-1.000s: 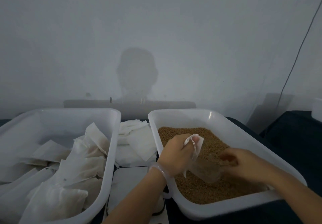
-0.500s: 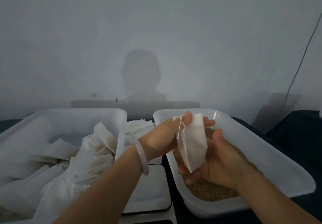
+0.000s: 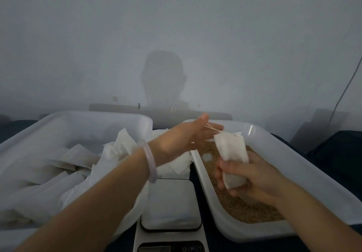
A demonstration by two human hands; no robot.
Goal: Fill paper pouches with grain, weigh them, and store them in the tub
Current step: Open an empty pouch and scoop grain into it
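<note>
A white paper pouch [image 3: 231, 148] stands upright over the grain tub [image 3: 305, 175], its lower part bulging. My right hand [image 3: 252, 177] grips the pouch round its bottom half. My left hand [image 3: 186, 137] is stretched out just left of the pouch's top, fingers nearly straight, and the pouch's thin drawstring [image 3: 212, 129] runs taut from the pouch's neck into those fingers. Brown grain [image 3: 241, 208] covers the floor of the tub below both hands. A white scale [image 3: 170, 202] lies in front between the two tubs with nothing on its plate.
The left tub [image 3: 58, 118] holds several white pouches [image 3: 117, 149] piled loosely. Flat empty pouches [image 3: 174, 165] lie stacked behind the scale. A grey wall rises close behind, with a cable [image 3: 344, 91] at the right. Dark cloth covers the table.
The pouch rose out of the grain. My right hand moved from under it to gripping its lower half, and my left hand let go of the top and drew the string leftward.
</note>
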